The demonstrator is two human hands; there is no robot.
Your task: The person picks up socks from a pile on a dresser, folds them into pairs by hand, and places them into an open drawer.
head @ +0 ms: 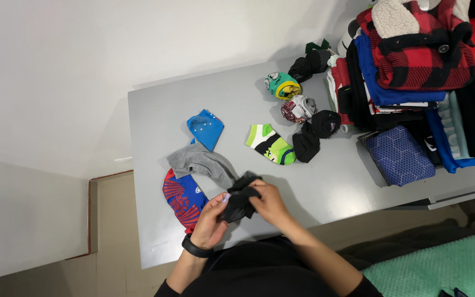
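Both my hands hold a bunched black sock [241,196] just above the near edge of the grey table [155,110]. My left hand [211,220], with a black band on its wrist, grips the sock's lower left side. My right hand [269,203] grips its right side. Just left of the hands lie a grey sock [202,163] and a red and blue sock [182,201]. Further back lie a blue sock [206,127] and a green striped sock [269,144].
Several rolled sock bundles lie at the back: black [306,146], black [325,122], white and maroon [298,109], green and yellow [282,84]. A tall pile of folded clothes [413,60] fills the right side, beside a blue patterned folded item [399,155]. A teal blanket [441,267] lies lower right.
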